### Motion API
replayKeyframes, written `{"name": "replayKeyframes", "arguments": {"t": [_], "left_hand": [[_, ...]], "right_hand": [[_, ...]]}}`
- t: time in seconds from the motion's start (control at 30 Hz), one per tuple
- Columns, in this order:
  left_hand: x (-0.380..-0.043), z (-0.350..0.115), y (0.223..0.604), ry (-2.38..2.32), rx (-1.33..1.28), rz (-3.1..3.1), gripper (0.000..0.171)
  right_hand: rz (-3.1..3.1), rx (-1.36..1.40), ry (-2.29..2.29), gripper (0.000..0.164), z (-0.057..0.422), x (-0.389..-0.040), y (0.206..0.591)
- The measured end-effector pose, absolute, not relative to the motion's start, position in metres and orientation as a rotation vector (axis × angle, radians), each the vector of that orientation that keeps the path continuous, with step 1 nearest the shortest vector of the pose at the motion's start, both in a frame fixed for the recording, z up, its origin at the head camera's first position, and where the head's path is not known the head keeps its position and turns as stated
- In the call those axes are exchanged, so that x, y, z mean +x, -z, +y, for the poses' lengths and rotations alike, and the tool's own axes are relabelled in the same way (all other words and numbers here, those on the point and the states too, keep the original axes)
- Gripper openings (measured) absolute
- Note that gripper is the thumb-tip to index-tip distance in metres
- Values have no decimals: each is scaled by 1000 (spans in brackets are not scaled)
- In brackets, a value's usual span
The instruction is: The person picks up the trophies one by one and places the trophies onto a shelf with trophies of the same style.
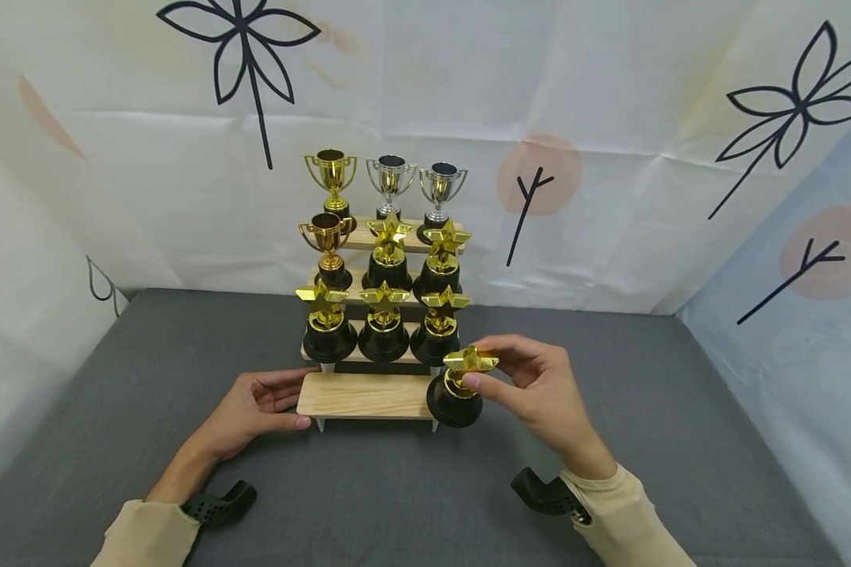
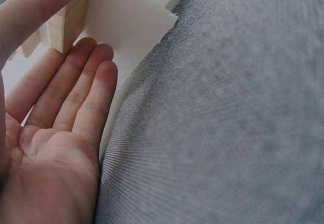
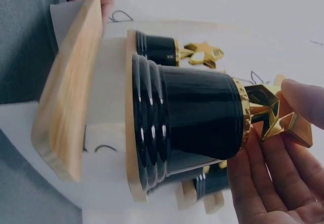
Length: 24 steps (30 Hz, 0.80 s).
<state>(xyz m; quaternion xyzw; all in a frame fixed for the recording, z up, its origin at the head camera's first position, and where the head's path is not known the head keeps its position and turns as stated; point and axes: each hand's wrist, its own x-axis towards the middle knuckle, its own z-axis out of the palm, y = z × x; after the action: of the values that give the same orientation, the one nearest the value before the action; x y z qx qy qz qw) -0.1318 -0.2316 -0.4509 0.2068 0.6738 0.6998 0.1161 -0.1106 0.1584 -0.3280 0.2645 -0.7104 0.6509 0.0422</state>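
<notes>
My right hand (image 1: 532, 386) pinches a star trophy (image 1: 455, 400) by its gold star, fingers on one side and thumb on the other. Its black, ridged base (image 3: 195, 117) hangs over the right end of the lowest step of a wooden display stand (image 1: 365, 395); in the right wrist view a gap shows between base and step. At the left end of that step is my left hand (image 1: 255, 405), its fingers extended and thumb spread toward the front edge. The left wrist view shows the fingertips (image 2: 83, 44) right at the step's wooden end (image 2: 68, 26).
On the stand's upper steps stand several star trophies (image 1: 384, 335), a bronze-coloured cup (image 1: 328, 232), a gold cup (image 1: 331, 169) and two silver cups (image 1: 392, 175). The stand rests on a grey cloth-covered table (image 1: 369, 496). Behind it hangs a white patterned cloth (image 1: 425, 79).
</notes>
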Motion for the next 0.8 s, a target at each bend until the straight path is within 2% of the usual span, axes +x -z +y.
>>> {"name": "replayKeyframes", "arguments": {"t": [0.8], "left_hand": [[-131, -232, 451, -2044, 611, 1980, 72]], "right_hand": [[-2223, 872, -1982, 29, 104, -121, 335]]}}
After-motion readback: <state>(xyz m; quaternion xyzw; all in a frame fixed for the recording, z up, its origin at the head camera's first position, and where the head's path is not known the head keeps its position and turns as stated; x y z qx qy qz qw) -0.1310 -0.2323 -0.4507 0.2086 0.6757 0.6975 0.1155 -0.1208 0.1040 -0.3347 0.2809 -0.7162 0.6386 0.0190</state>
